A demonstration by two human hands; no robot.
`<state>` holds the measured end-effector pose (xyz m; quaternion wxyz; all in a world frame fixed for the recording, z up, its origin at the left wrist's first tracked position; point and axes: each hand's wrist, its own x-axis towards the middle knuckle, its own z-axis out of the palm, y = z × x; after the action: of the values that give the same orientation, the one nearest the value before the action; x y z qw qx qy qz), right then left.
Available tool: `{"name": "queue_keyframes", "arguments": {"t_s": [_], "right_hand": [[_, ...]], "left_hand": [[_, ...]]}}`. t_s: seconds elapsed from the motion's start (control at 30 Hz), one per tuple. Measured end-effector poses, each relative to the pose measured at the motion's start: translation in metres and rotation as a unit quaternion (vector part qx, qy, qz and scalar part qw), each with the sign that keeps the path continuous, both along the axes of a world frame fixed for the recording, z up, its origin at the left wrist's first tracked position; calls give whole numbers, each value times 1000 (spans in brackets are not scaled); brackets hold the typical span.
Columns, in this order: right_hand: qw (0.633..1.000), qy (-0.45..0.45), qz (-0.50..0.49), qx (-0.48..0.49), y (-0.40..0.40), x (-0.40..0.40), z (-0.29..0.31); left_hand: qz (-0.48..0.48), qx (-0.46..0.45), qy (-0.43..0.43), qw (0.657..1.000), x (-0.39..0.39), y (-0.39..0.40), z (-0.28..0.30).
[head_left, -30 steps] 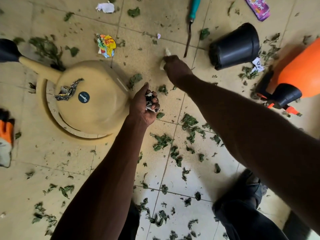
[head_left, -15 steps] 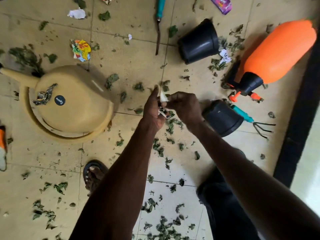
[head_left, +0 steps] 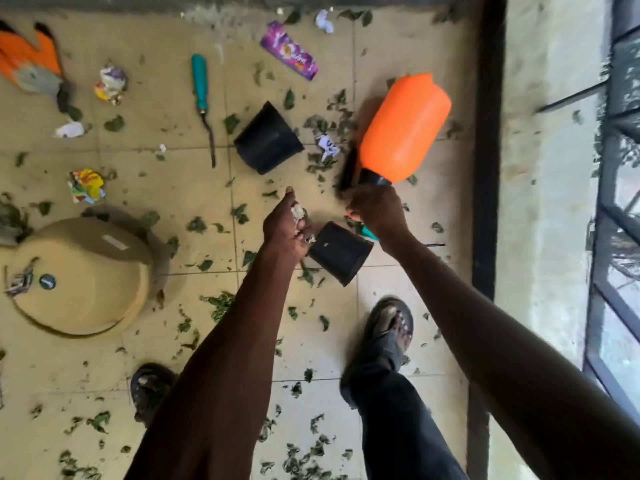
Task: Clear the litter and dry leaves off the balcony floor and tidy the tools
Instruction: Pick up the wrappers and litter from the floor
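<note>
The left hand (head_left: 285,225) was curled around a wad of crumpled paper litter (head_left: 298,213). The right hand (head_left: 375,207) gripped the black top of the orange sprayer (head_left: 403,128), which lay on the balcony floor (head_left: 166,140). Dry leaves (head_left: 221,303) were scattered across the tiles, with a purple wrapper (head_left: 289,51), a teal-handled tool (head_left: 202,98) and two black pots (head_left: 268,140) nearby.

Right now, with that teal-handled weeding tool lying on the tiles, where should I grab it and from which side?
Grip the weeding tool by its teal handle, the thicker end lying farther from you. Come straight down from above, fingers across the handle: it lies flat on the floor with open tile on both sides, and the thin dark metal shaft points toward you.
</note>
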<state>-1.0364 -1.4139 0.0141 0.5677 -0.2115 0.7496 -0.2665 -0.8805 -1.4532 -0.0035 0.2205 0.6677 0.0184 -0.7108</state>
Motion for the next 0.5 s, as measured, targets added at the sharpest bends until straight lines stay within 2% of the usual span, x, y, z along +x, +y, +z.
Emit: {"name": "queue_keyframes", "arguments": {"t_s": [0.1,0.17,0.23,0.33,0.4,0.5], "right_hand": [[976,183,116,-23,-16,-24,-24],[938,253,237,-28,-34,-20,-38],[901,297,315,-34,-54,-13,-49],[905,310,279,-86,-78,0,-74],[922,312,211,-87,-99,9,-98],[914,342,217,-40,-116,13,-130]], "left_hand": [[11,-9,39,999,-14,-13,3],[15,-25,64,998,-20,-23,0],[9,-26,78,997,-23,-31,-12],[-3,-11,93,996,-19,-41,-38],[-9,-6,99,995,-10,-48,-54],[-14,-12,108,994,3,-52,-75]]}}
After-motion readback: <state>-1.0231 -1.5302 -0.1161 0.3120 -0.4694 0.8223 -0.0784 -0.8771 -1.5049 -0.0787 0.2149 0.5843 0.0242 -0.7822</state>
